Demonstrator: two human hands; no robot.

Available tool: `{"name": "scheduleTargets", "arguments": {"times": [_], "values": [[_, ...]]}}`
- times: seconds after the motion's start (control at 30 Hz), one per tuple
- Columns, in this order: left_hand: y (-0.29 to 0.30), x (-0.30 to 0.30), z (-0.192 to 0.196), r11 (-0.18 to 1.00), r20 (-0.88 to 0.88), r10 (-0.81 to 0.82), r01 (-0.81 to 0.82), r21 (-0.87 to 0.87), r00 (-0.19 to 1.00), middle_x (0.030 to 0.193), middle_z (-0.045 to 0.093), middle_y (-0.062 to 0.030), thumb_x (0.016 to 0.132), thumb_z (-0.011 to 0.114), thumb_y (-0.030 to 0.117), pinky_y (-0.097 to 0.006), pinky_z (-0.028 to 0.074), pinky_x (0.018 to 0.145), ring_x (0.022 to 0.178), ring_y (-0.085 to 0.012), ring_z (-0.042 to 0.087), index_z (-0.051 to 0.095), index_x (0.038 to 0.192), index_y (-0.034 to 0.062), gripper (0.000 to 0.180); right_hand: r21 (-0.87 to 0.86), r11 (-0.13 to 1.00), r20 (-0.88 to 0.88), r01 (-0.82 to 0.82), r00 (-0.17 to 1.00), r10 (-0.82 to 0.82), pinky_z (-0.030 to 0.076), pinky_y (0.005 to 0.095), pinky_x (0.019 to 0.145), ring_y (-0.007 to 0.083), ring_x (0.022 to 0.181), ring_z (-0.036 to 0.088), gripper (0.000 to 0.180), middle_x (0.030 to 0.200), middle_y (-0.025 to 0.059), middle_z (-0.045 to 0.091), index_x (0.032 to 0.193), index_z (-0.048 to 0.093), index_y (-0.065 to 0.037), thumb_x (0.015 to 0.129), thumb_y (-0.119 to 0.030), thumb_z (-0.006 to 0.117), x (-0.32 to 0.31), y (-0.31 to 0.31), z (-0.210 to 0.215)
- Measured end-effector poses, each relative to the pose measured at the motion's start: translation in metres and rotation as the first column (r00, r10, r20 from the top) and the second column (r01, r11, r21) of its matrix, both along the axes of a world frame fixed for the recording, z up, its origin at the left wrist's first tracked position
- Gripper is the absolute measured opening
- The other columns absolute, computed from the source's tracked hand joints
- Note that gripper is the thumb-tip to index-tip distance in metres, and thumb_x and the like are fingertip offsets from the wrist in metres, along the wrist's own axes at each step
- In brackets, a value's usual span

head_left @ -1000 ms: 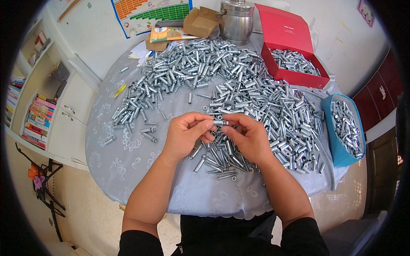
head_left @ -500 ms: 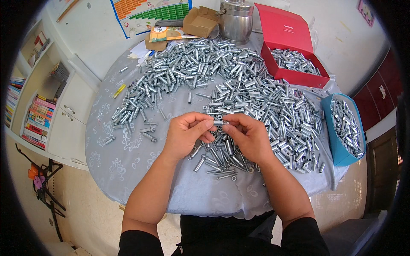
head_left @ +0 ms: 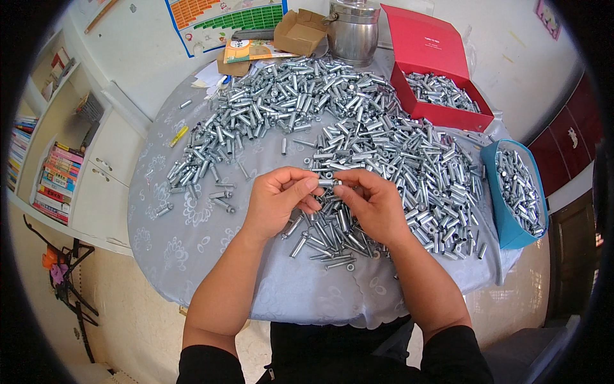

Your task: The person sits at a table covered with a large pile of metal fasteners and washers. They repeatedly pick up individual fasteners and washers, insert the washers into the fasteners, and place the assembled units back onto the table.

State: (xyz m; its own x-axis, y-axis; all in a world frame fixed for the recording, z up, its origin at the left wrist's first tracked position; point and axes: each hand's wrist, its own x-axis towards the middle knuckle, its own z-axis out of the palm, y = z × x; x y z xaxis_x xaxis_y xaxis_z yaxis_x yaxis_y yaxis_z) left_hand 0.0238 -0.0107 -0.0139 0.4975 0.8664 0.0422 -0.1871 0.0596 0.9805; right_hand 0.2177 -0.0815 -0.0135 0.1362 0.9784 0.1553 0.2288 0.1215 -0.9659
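Observation:
Between my two hands, level and just above the table, is one silvery expansion bolt [head_left: 327,183]. My left hand [head_left: 281,197] pinches its left end between thumb and fingers. Thumb and forefinger of my right hand [head_left: 371,201] are closed on the other end. The fingers cover both ends of the bolt, so only its middle shows. Below and to the right of the hands lies a big heap of metal sleeves and bolts [head_left: 422,173]. A second heap [head_left: 275,96] of the same parts curves along the far left of the table.
A red lidded box [head_left: 441,118] of metal parts stands at the far right, a blue bin [head_left: 511,240] of them at the right edge. A steel pot [head_left: 354,38], a cardboard box [head_left: 299,33] and a yellow cutter [head_left: 179,136] rest on the grey tablecloth [head_left: 185,237].
Hardly anything differs. The fingers have shifted very slightly around the bolt, and both hands keep their grip in the same place.

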Motion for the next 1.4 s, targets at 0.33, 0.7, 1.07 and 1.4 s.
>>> {"name": "scheduleTargets", "arguments": {"times": [0.33, 0.7, 1.07, 1.4], "values": [[0.002, 0.000, -0.002, 1.000, -0.007, 0.023, -0.023, -0.012, 1.000, 0.087, 0.072, -0.0122, 0.095, 0.065, 0.014, -0.025, 0.057, 0.057, 0.066, -0.0159, 0.069, 0.067, 0.107, -0.0021, 0.020, 0.141, 0.978, 0.069, 0.156, 0.984, -0.167, 0.046, 0.0223, 0.055, 0.0076, 0.061, 0.056, 0.027, 0.094, 0.0062, 0.067, 0.112, 0.068, -0.003, 0.085, -0.004, 0.073, -0.001, 0.001, 0.001], [-0.001, 0.003, 0.000, 1.000, -0.024, -0.025, 0.025, -0.005, 0.999, 0.084, 0.071, -0.0115, 0.095, 0.065, 0.013, -0.025, 0.056, 0.056, 0.063, -0.0149, 0.068, 0.067, 0.106, -0.0034, 0.020, 0.160, 0.987, 0.245, -0.012, 0.969, -0.028, 0.048, 0.0252, 0.056, 0.0117, 0.060, 0.057, 0.029, 0.099, 0.0087, 0.067, 0.111, 0.070, -0.004, 0.082, -0.003, 0.074, -0.001, -0.002, 0.008], [0.001, -0.001, 0.002, 0.999, -0.011, 0.034, -0.034, 0.003, 0.999, 0.085, 0.071, -0.0096, 0.096, 0.063, 0.012, -0.025, 0.055, 0.058, 0.063, -0.0124, 0.065, 0.069, 0.111, -0.0014, 0.021, 0.191, 0.980, 0.172, 0.057, 0.981, -0.090, 0.046, 0.0250, 0.053, 0.0100, 0.058, 0.055, 0.028, 0.098, 0.0079, 0.068, 0.111, 0.070, -0.004, 0.083, -0.003, 0.073, -0.005, -0.004, 0.017], [0.003, -0.007, 0.006, 0.997, -0.075, 0.045, -0.049, -0.053, 0.996, 0.089, 0.071, -0.0099, 0.096, 0.059, 0.011, -0.022, 0.051, 0.054, 0.061, -0.0107, 0.064, 0.067, 0.107, -0.0019, 0.018, 0.180, 0.980, 0.174, 0.085, 0.978, -0.116, 0.042, 0.0249, 0.052, 0.0106, 0.055, 0.052, 0.017, 0.088, 0.0059, 0.063, 0.100, 0.069, -0.003, 0.083, -0.003, 0.072, -0.002, -0.002, 0.009]]}}
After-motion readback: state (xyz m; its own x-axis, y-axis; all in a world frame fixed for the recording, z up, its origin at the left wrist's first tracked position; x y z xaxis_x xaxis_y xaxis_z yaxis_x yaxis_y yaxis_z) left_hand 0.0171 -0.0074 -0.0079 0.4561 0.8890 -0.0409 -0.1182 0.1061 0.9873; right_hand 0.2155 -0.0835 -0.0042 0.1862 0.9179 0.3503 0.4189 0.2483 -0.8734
